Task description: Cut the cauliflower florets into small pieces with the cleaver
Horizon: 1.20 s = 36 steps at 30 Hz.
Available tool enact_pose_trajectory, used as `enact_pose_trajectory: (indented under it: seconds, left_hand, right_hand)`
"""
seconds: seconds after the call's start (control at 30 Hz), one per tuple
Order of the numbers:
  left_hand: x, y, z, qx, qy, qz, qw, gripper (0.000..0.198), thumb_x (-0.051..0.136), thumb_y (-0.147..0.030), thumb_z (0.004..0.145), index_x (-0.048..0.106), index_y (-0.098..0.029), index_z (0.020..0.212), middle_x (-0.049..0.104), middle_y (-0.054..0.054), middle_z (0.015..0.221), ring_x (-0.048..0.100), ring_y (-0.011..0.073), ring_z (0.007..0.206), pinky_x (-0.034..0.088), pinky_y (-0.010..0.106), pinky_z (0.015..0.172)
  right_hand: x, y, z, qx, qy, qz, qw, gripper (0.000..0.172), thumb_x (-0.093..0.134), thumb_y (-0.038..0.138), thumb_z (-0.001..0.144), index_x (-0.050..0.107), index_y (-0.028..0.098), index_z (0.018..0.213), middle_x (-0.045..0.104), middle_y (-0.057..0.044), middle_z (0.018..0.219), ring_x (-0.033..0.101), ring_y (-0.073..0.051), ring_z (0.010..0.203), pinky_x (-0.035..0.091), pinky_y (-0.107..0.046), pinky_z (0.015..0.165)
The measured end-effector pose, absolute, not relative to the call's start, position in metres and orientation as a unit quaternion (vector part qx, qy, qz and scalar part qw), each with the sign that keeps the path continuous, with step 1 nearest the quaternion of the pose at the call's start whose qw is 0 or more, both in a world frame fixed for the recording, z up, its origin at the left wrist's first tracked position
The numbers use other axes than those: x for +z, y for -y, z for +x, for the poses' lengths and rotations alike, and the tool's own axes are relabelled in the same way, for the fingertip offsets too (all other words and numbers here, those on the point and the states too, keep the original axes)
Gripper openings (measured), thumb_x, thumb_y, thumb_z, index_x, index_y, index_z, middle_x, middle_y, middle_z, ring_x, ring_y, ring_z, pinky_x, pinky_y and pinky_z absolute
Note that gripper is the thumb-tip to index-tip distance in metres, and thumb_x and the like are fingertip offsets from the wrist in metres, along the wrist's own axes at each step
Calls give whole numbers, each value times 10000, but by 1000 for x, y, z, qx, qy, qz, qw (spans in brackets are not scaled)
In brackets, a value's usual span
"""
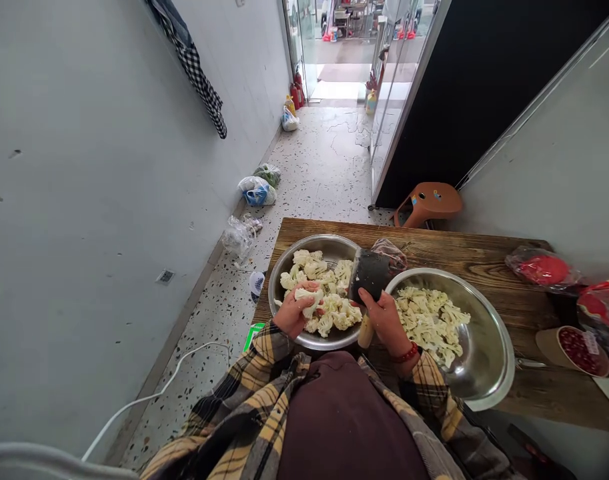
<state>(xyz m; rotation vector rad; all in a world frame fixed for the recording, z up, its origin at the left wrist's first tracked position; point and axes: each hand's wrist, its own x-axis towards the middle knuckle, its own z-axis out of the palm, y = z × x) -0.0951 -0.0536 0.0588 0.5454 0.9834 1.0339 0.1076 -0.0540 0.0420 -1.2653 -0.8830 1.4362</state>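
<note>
My left hand [295,311] is closed around a piece of cauliflower [309,301] above the left metal bowl [274,293]. That bowl holds several large cauliflower chunks [334,319]. In my right hand [384,319] is a cleaver [370,272] with a wide dark blade and a pale wooden handle; the blade stands over the bowl's right side. To the right, a second metal bowl [489,353] contains many smaller cut florets [429,320]. My right forearm passes in front of its near left rim.
Both bowls stand on a wooden table [464,250]. A crumpled cloth [390,252] lies behind the blade. At the right are a wrapped red item [541,268] and a paper cup [577,350] of red things. An orange stool [431,200] stands beyond; plastic bags [257,192] line the left wall.
</note>
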Motion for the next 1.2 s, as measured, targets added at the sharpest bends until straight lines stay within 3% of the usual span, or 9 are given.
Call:
enact_pose_trajectory:
  seconds: [0.17,0.3,0.37,0.47,0.7,0.83,0.93,1.1,1.2]
  left_hand:
    - [48,53,-97,420,-476,256,729,407,659,-461,722,609,-189,1020,595,37,805,556,138,612,474,278,540]
    - [50,46,-85,383,-489,458,636,507,646,-452,749,598,-219,1196,637,34,804,576,177,736,474,347,773]
    - [52,42,-77,349,-478,578,562,446,647,-426,757,638,-213,1148,651,45,871,579,200,876,423,358,898]
    - [50,38,-66,304,-488,659,484,332,572,-453,809,698,-173,937,638,63,866,570,192,862,428,338,864]
    - [41,46,-50,275,-466,649,534,426,478,-511,844,675,-135,881,655,63,860,568,183,835,443,304,819]
    - [46,58,-40,240,-407,651,594,391,552,-501,797,688,-135,815,671,63,812,575,184,813,447,288,796]
    - [51,60,-49,250,-443,609,609,375,571,-493,785,689,-141,729,668,52,752,578,167,750,449,277,763]
    - [55,48,-84,384,-583,432,571,394,667,-527,686,695,-142,766,682,51,775,590,165,706,467,262,674]
    - [55,42,-92,419,-615,404,531,466,706,-562,618,705,-132,797,690,60,785,606,182,737,481,275,682]
  right_hand:
    - [48,57,112,601,346,-525,494,333,651,495,747,656,182,862,713,-63,876,662,-222,799,577,-343,644]
    - [50,59,116,584,396,-533,466,329,616,496,786,654,179,866,717,-65,850,667,-214,728,559,-335,627]
    - [54,61,117,535,472,-552,431,340,572,490,825,663,164,865,714,-66,783,660,-207,679,540,-321,621]
    - [62,63,116,385,606,-574,393,345,506,443,879,661,157,760,685,-65,669,637,-192,622,505,-293,603]
    - [61,64,108,212,763,-472,387,267,406,248,936,624,191,1078,693,-103,1031,642,-200,957,486,-334,863]
    - [46,45,105,250,704,-557,364,280,431,324,914,657,167,862,697,-91,768,653,-200,732,495,-304,699]
    - [32,29,109,367,605,-599,376,345,469,437,879,626,164,740,643,-44,617,608,-176,584,459,-266,559]
    - [10,23,109,448,575,-545,414,231,498,365,848,617,169,824,653,-31,797,579,-155,722,451,-240,627]
    - [3,26,106,452,611,-537,366,141,557,247,779,576,168,663,569,28,628,501,-120,627,386,-214,603]
